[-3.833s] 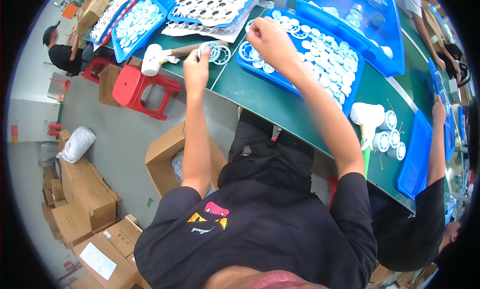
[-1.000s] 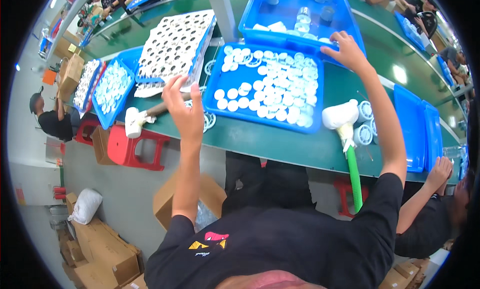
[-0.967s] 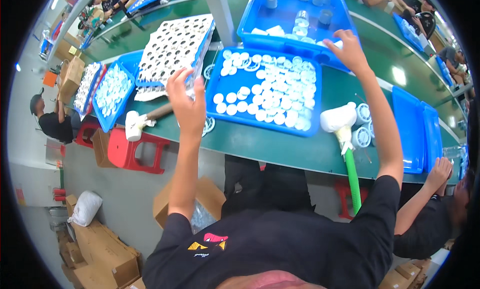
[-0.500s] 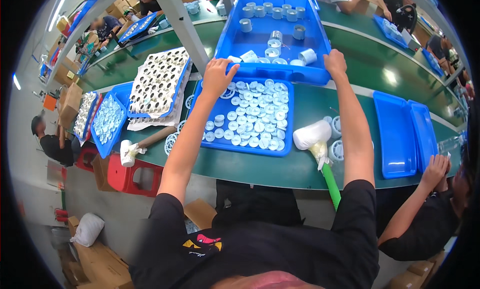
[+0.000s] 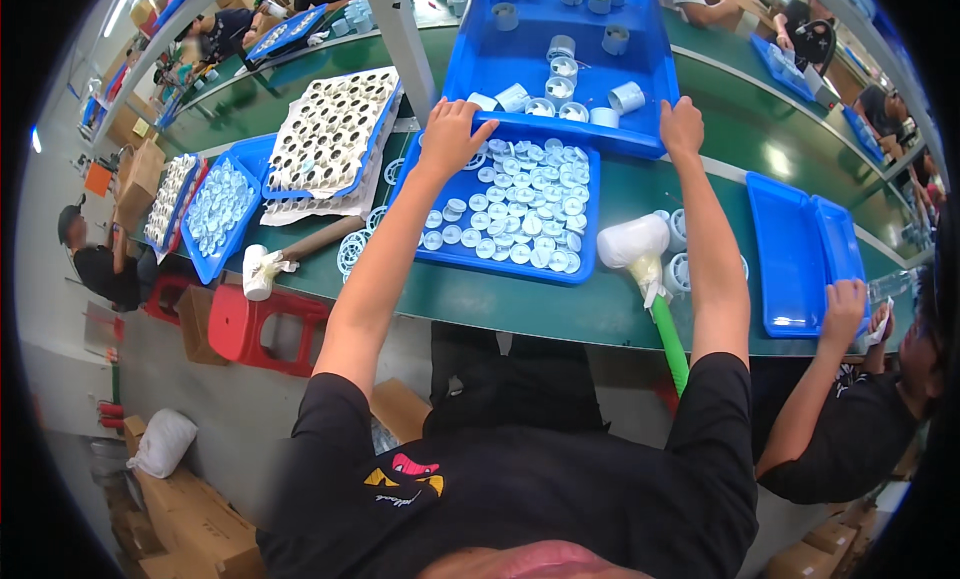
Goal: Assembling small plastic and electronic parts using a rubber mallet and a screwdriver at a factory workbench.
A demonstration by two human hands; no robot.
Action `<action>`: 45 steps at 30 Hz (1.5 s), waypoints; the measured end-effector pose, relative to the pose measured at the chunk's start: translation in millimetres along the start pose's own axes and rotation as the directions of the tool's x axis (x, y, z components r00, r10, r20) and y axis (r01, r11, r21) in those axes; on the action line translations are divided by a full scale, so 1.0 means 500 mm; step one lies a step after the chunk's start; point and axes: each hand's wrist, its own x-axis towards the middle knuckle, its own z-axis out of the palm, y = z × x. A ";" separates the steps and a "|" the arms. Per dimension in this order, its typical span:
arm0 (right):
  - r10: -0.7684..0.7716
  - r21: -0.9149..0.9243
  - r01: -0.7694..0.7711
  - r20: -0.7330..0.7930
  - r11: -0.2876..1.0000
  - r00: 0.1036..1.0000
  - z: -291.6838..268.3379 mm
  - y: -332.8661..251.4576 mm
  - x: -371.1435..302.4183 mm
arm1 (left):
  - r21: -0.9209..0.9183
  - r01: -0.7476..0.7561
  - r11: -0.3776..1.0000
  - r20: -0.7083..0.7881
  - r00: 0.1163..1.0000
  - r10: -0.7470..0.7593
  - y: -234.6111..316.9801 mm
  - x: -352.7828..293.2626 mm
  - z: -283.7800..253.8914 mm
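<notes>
Both my hands hold the near side of a large blue tray (image 5: 520,54). My left hand (image 5: 452,139) is closed over its near left corner. At the near right corner, my right hand (image 5: 682,129) grips the rim. Pale blue cylindrical cups (image 5: 627,98) stand or lie inside, several gathered along the near wall. Just in front, partly under the large tray's edge in this view, is a second blue tray (image 5: 593,219) full of round pale blue discs (image 5: 530,204). My left forearm passes over its left side.
A mallet with a wrapped white head (image 5: 632,242) and green handle lies right; another mallet (image 5: 258,271) lies left. Molded pulp trays (image 5: 335,129) are stacked left, beside a tray of clear blue pieces (image 5: 218,211). Blue trays (image 5: 780,249) and a co-worker's hand (image 5: 845,309) are at right.
The scene has shifted upward and slightly right in the view. Both my hands keep their hold on the large tray. The co-worker's hands at right have moved apart.
</notes>
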 end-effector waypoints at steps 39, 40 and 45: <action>-0.025 -0.098 0.042 0.169 0.994 0.985 0.025 0.014 0.067 | -0.006 0.052 0.999 -0.045 0.998 -0.052 -0.007 0.030 0.032; -0.015 -0.128 0.044 0.218 0.991 0.976 0.028 0.014 0.076 | 0.007 0.056 0.998 -0.022 0.998 -0.056 -0.008 0.032 0.032; -0.121 -0.320 0.113 -0.004 0.941 0.993 0.070 0.003 0.093 | -0.066 0.032 0.997 0.015 0.999 -0.031 -0.016 0.029 0.024</action>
